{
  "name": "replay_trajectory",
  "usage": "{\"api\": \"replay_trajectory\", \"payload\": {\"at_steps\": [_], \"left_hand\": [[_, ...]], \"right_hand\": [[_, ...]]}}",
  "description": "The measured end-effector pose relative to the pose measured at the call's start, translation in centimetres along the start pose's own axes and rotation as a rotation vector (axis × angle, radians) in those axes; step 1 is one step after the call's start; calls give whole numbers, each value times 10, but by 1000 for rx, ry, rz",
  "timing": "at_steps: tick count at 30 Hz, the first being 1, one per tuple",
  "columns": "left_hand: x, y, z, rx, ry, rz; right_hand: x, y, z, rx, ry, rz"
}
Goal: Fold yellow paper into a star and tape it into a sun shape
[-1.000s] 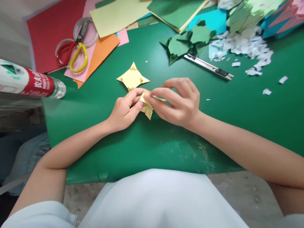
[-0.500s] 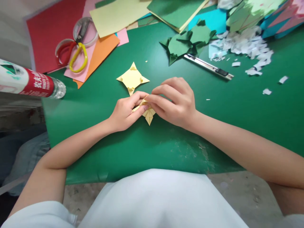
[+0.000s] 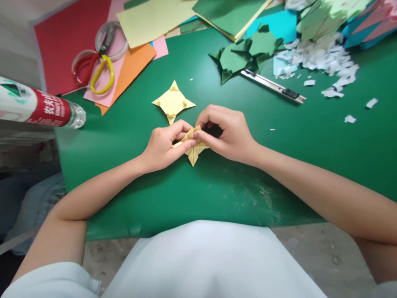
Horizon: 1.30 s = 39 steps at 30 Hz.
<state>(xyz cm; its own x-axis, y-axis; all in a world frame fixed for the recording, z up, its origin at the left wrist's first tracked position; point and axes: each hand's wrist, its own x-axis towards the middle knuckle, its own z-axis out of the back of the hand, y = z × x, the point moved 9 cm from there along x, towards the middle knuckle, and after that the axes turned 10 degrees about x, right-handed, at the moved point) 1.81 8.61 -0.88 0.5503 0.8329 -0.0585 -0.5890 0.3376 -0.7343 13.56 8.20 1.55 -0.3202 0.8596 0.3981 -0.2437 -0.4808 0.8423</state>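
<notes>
Between my two hands is a folded yellow paper piece (image 3: 193, 158), one pointed corner aimed toward me. My left hand (image 3: 164, 147) pinches its left side between thumb and fingers. From the other side, my right hand (image 3: 228, 131) grips the upper fold with thumb and index finger. Part of the paper is hidden behind the fingers. Just beyond my left hand lies a second yellow paper piece (image 3: 172, 101), flat and star-shaped, with small curled folds near its four points.
Scissors (image 3: 104, 62) and a tape roll (image 3: 119, 45) rest on coloured paper at upper left, near a plastic bottle (image 3: 52, 107). Dark green folded pieces (image 3: 235, 60) and a utility knife (image 3: 273, 86) lie beyond my right hand. White paper scraps (image 3: 322, 54) are at upper right.
My right hand has shifted slightly; its thumb now presses the fold, with the fingers behind it. The held paper's near corner has moved a little toward me.
</notes>
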Motion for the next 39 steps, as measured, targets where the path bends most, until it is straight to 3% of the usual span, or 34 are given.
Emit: {"api": "replay_trajectory", "payload": {"at_steps": [7, 13, 22, 33, 39], "left_hand": [[0, -2, 2, -5, -33, -22], [1, -5, 3, -38, -35, -49], [1, -6, 3, -19, -29, -78], [1, -6, 3, 62, -46, -76], [1, -5, 3, -13, -37, -53]], "right_hand": [[1, -4, 1, 78, 4, -70], [-2, 4, 3, -11, -74, 10], [-2, 9, 2, -136, -53, 93], [-8, 15, -1, -214, -124, 101], [-7, 14, 0, -194, -124, 82]]}}
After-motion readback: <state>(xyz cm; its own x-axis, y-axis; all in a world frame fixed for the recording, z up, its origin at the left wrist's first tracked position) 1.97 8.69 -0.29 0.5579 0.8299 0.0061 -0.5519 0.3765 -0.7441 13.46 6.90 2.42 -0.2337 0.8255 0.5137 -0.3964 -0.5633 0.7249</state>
